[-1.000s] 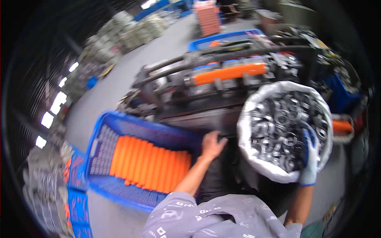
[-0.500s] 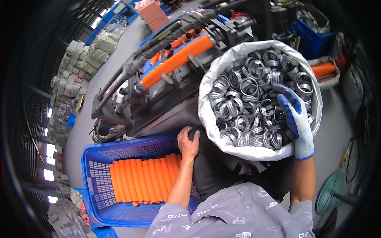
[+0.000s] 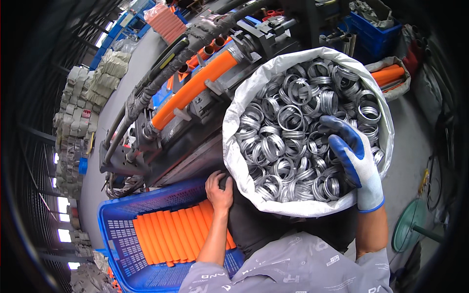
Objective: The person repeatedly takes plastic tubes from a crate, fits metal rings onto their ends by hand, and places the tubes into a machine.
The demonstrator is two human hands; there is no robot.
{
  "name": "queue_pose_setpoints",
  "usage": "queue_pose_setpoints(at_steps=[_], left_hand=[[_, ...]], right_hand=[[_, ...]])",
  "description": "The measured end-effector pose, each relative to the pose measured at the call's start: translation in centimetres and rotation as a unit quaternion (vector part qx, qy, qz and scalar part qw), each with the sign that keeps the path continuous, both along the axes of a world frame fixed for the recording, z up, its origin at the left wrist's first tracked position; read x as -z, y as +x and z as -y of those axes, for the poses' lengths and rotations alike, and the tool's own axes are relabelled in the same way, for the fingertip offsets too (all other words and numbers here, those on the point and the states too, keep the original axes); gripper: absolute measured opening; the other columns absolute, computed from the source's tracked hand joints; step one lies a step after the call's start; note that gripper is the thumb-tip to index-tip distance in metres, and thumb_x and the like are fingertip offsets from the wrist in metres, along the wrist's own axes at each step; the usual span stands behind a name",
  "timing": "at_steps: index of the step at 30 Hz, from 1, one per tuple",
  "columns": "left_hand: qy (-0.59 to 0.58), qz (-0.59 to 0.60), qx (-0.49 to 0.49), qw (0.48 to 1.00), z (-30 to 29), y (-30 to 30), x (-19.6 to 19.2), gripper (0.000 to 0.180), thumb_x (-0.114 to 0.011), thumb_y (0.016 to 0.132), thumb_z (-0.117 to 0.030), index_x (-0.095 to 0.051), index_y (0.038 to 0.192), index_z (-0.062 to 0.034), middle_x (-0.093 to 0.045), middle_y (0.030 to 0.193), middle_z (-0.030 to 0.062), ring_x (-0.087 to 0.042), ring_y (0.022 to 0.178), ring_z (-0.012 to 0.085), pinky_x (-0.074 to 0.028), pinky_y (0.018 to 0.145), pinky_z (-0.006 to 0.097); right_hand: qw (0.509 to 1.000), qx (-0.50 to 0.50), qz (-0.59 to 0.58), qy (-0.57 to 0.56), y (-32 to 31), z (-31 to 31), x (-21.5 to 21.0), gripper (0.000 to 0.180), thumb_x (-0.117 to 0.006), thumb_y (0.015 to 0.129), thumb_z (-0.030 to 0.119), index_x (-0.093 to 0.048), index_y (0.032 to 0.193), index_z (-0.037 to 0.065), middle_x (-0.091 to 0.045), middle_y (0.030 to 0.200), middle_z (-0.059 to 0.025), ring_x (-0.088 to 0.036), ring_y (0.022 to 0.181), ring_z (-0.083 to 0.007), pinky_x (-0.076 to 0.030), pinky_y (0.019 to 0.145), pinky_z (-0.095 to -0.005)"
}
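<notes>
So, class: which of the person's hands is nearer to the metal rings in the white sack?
Right. The gloved right hand is among the metal rings, inside the rim of the white sack; the bare left hand is outside it, by the blue basket.

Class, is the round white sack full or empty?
The round white sack looks full: silver metal rings crowd its mouth; its depth is hidden.
</notes>
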State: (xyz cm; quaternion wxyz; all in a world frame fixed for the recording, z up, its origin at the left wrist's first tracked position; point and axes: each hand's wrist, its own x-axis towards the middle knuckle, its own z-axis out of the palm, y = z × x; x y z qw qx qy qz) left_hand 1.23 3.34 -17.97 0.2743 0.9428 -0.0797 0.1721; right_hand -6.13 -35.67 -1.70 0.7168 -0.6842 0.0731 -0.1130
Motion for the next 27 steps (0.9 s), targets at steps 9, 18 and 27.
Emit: queue_pose_setpoints(at_steps=[9, 18, 27], left_hand=[[0.005, -0.003, -0.006, 1.000, 0.39, 0.03, -0.22, 0.024, -0.076, 0.080, -0.020, -0.071, 0.098, -0.0047, -0.069, 0.117, 0.0114, -0.060, 0.116, 0.0317, -0.042, 0.104, 0.043], [-0.006, -0.011, -0.009, 1.000, 0.29, -0.06, -0.14, 0.023, -0.075, 0.081, -0.020, -0.072, 0.096, -0.0042, -0.069, 0.117, 0.0117, -0.060, 0.116, 0.0319, -0.041, 0.104, 0.043], [-0.007, -0.011, -0.005, 1.000, 0.29, -0.17, -0.23, 0.024, -0.075, 0.081, -0.020, -0.071, 0.097, -0.0036, -0.069, 0.116, 0.0117, -0.060, 0.114, 0.0325, -0.042, 0.103, 0.043]], right_hand=[[0.999, -0.011, -0.001, 0.046, 0.03, 0.23, 0.10, 0.046, -0.069, 0.095, 0.019, -0.059, 0.135, -0.003, -0.067, 0.119, -0.0094, -0.060, 0.110, -0.0139, -0.047, 0.099, -0.0293], [0.999, -0.016, 0.008, 0.048, -0.06, 0.25, 0.08, 0.046, -0.070, 0.095, 0.017, -0.059, 0.135, -0.002, -0.066, 0.123, -0.0104, -0.061, 0.113, -0.0149, -0.048, 0.101, -0.0305], [0.999, -0.013, 0.010, 0.044, -0.11, 0.31, -0.06, 0.046, -0.071, 0.095, 0.019, -0.059, 0.134, -0.002, -0.067, 0.121, -0.0105, -0.061, 0.111, -0.0145, -0.047, 0.100, -0.0304]])
